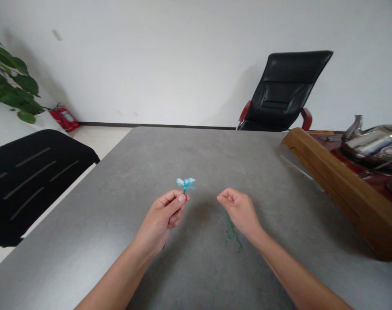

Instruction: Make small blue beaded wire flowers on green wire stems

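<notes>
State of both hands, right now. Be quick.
Left hand: closed, holding the blue flower by its stem.
Right hand: closed in a pinch, apparently on the green thread.

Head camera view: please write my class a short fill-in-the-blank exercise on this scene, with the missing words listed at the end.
1. The left hand holds a thin stem topped with white and ____ petal-like pieces.
2. The looped strand near the right hand is coloured ____.
3. The chair beyond the table has a ____ back.
4. The shiny kettle is closer to the person's ____ hand.
Missing words: blue; green; black; right.
</notes>
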Demonstrator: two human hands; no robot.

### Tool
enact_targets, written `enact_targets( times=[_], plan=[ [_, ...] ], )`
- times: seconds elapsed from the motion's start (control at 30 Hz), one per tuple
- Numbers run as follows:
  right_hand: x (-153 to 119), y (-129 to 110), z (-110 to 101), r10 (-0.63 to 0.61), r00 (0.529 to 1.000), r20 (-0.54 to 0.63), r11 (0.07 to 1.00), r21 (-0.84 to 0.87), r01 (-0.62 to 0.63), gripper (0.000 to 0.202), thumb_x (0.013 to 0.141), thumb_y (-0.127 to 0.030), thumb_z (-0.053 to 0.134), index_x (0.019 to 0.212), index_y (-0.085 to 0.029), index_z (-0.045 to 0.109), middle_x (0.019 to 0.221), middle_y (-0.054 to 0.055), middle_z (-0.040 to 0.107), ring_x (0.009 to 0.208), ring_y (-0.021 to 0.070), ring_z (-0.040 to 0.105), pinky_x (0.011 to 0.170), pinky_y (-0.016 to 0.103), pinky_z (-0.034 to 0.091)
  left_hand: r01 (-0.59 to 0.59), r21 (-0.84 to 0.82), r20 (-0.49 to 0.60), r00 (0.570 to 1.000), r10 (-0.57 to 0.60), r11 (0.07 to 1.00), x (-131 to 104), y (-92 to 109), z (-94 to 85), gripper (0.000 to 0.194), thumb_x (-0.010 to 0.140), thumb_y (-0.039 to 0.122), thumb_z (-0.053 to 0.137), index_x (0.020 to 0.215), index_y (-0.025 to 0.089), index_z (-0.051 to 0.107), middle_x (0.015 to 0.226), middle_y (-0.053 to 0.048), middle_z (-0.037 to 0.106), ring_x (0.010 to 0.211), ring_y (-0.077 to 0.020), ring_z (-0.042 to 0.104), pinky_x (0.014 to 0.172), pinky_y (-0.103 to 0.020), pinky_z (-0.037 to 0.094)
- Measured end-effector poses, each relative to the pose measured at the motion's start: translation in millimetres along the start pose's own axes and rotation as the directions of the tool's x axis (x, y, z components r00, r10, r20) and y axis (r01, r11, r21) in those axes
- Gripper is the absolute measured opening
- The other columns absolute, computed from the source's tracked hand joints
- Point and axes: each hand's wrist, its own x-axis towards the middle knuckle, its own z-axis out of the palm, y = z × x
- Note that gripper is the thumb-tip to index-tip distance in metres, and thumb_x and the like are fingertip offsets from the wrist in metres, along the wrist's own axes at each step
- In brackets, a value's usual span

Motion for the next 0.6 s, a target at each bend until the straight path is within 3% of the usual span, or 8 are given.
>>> enact_targets(
  times=[0.23,0.5,0.6],
  plan=[
    [5.2,3.9,-6.6,-0.061,0.995,-0.079,0.925,-0.379,0.026,0.024,0.086,-0.028,0.046,0.066,-0.021,0.057,0.051,-0.002,0.053,0.049,0.0143,0.049,0.050,0.024,0.023,0.012,0.022,-0.016,1.000,-0.012,1.000,0.0,1.7,3.3,0.021,0.079,0.034,0.066,0.077,0.014,0.058,0.060,0.006,0.036,0.045,-0.0027,0.021,0.040,-0.016,0.016],
    [10.4,13.6,-13.5,-0.060,0.990,-0.125,0.756,-0.653,-0.037,0.021,0.088,-0.026,0.047,0.075,-0.021,0.062,0.063,0.004,0.064,0.054,0.0171,0.055,0.049,0.027,0.020,-0.036,-0.017,-0.015,0.999,0.036,0.999,-1.5,5.1,4.0,0.019,0.080,0.030,0.066,0.078,0.016,0.054,0.064,0.006,0.039,0.045,-0.0019,0.023,0.040,-0.015,0.017],
    [11.2,16.0,-15.7,-0.119,0.988,-0.100,0.730,-0.683,0.019,0.024,0.091,-0.025,0.044,0.082,-0.021,0.065,0.076,0.005,0.068,0.061,0.0180,0.058,0.052,0.028,0.028,-0.056,-0.010,-0.028,0.998,0.056,0.998,-0.9,7.0,3.4,0.016,0.080,0.028,0.066,0.080,0.014,0.058,0.066,0.005,0.041,0.046,-0.0013,0.024,0.041,-0.015,0.017]
  ],
)
